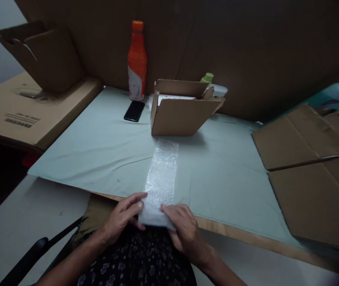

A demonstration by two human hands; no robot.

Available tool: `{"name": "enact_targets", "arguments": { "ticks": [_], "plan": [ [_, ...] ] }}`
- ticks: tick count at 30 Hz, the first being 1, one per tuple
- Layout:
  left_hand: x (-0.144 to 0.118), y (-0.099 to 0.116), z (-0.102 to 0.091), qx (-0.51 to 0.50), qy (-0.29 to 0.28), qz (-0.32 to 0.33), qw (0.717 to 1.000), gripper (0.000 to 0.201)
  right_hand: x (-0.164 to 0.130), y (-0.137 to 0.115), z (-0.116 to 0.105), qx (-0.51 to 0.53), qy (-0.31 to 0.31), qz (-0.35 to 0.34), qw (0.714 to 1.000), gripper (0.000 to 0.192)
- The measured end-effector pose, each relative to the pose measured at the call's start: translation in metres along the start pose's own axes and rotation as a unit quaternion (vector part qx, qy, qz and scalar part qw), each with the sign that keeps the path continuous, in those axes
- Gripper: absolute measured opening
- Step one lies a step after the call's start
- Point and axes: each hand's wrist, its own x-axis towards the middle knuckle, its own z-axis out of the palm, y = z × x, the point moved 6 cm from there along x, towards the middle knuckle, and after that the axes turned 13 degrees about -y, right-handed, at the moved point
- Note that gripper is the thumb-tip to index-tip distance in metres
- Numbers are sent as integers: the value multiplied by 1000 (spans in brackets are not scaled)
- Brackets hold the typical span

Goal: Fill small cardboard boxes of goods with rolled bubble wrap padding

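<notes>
Bubble wrap, its near end pinched in the grips of the left hand and right hand, lies toward six o'clock on the surface. Beyond, an open box stands at twelve, a phone at eleven.

The light is dim, cool and diffuse, its source out of frame. Small glints fleck the bubble wrap near centre; a soft shadow lies at the foot of the open box. The far right edge darkens almost to black, and the lower right corner blurs.
</notes>
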Motion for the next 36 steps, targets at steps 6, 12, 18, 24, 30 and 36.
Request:
{"name": "enact_targets", "arguments": {
  "ticks": [6,12,18,24,30,36],
  "plan": [
    [-22,51,11,452,108,303,832,42,28,50,-4,109,-22,242,964,49],
    [18,50,47,686,-19,305,661,43,25,40,-22,-116,31,177,977,49],
    [31,57,42,707,-32,290,644,38,29,19,-14,-120,-52,52,990,45],
    [41,78,38,623,-66,244,741,39,36,51,-22,51,-32,114,992,31],
    [99,100,22,597,20,242,765,35,39,52,-37,-131,51,95,986,44],
    [95,103,19,569,87,309,757,39,58,66,-27,-110,-40,115,986,43]
  ]
}}
